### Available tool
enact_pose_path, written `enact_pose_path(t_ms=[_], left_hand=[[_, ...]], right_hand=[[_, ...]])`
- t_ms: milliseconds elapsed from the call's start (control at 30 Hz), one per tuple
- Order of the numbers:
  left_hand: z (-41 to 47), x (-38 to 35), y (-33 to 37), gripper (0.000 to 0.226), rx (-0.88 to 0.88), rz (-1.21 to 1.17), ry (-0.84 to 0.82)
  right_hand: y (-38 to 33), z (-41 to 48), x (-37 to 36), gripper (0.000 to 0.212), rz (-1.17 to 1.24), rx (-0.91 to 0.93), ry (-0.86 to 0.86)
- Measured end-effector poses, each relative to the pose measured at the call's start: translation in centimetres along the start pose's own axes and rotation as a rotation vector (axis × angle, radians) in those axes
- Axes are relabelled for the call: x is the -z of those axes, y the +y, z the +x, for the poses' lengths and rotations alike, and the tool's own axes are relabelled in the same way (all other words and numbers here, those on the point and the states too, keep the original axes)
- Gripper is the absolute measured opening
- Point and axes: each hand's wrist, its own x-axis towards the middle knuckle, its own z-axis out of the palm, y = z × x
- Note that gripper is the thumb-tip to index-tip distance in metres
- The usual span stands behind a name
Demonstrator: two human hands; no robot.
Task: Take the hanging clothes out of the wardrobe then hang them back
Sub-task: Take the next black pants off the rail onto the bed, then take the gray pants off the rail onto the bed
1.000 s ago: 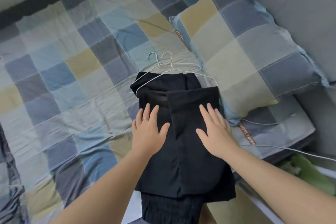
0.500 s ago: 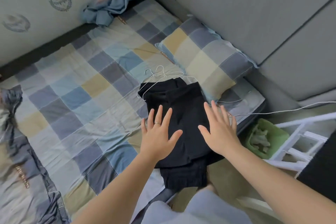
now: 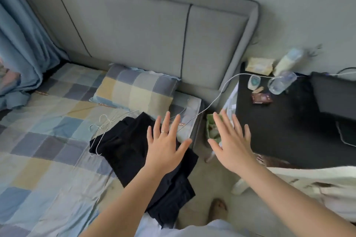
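Note:
A pile of black clothes [image 3: 125, 146] lies on the checked bedsheet [image 3: 48, 159] near the bed's right edge, one end hanging over the side. Thin white wire hangers [image 3: 105, 126] stick out from the pile's far left end. My left hand [image 3: 165, 146] hovers above the pile with fingers spread, a ring on one finger, holding nothing. My right hand [image 3: 231, 144] is raised to the right of the bed, over the gap beside it, fingers spread and empty. No wardrobe is in view.
A checked pillow [image 3: 134, 90] lies against the grey padded headboard [image 3: 138, 31]. A black bedside table [image 3: 285, 125] on the right carries bottles and small items. A white cable [image 3: 215, 100] runs from it to the bed. A green bin [image 3: 212, 131] sits in the gap. Blue curtain [image 3: 21, 44] at left.
Both hands have lifted off the black clothes and spread open. The view has pulled back and swung right, bringing the headboard and bedside table into sight.

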Motion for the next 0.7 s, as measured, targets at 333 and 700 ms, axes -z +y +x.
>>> enact_pose_path(t_ms=[333, 700], left_hand=[[3.8, -4.9, 21.7, 0.075, -0.595, -0.019, -0.11], [-2.9, -11.9, 53.4, 0.073, -1.228, -0.017, -0.159]], right_hand=[[15.7, -13.6, 7.9, 0.078, -0.05, -0.485, 0.269], [33.4, -35.6, 18.2, 0.073, -0.191, -0.915, 0.477]])
